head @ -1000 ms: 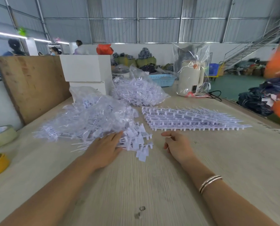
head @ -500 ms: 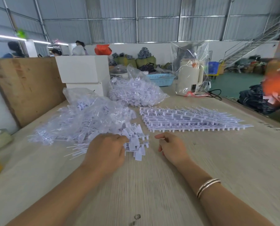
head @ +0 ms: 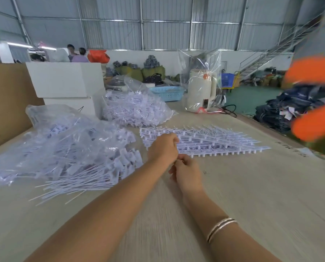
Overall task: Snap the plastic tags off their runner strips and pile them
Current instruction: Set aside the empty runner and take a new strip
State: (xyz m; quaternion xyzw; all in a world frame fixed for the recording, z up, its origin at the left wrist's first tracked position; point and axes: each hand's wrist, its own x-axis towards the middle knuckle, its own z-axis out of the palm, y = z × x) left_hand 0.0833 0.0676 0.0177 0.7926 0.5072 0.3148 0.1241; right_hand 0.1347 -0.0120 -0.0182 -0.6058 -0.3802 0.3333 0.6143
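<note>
A stack of white runner strips [head: 214, 140] with tags attached lies across the middle of the table. My left hand [head: 164, 147] has its fingers curled onto the stack's near left end, seemingly pinching a strip. Just behind it, my right hand [head: 186, 172] rests on the table with loosely curled fingers and nothing visible in them. A pile of loose snapped-off tags [head: 93, 173] lies to the left, partly on a clear plastic bag [head: 63, 140].
A second clear bag of tags [head: 135, 110] sits behind the stack. White boxes [head: 67, 80] and a brown board [head: 4, 103] stand at back left. A wrapped white kettle [head: 201, 91] and a blue basket [head: 167, 92] stand at the back. Blurred orange shapes [head: 313, 103] fill the right edge.
My left hand left the loose tag pile and moved right and forward onto the strip stack. My right hand stayed in place. The camera tilted closer.
</note>
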